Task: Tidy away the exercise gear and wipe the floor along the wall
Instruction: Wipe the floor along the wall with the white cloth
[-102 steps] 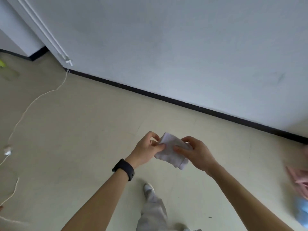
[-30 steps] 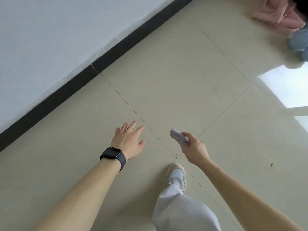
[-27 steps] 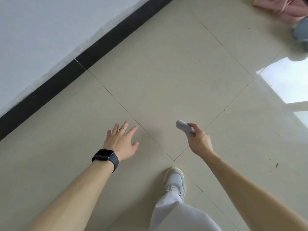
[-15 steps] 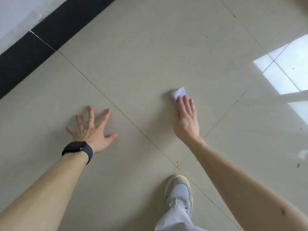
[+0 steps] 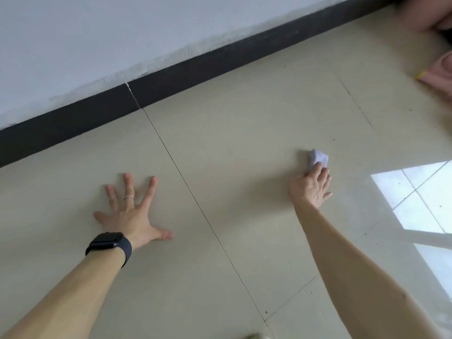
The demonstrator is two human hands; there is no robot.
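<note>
My right hand presses a small folded white cloth flat onto the beige tiled floor; only the cloth's far end shows beyond the fingertips. My left hand lies flat on the floor with its fingers spread, holding nothing, a dark watch on the wrist. The black skirting board of the white wall runs diagonally a short way beyond both hands.
Pink gear lies on the floor at the upper right edge, blurred. A bright window reflection shines on the tiles to the right. The tip of my shoe peeks in at the bottom edge.
Both hands went from folding the cloth in the air down to the floor. My left hand planted flat, and my right hand slid the cloth to the right across the tile.
</note>
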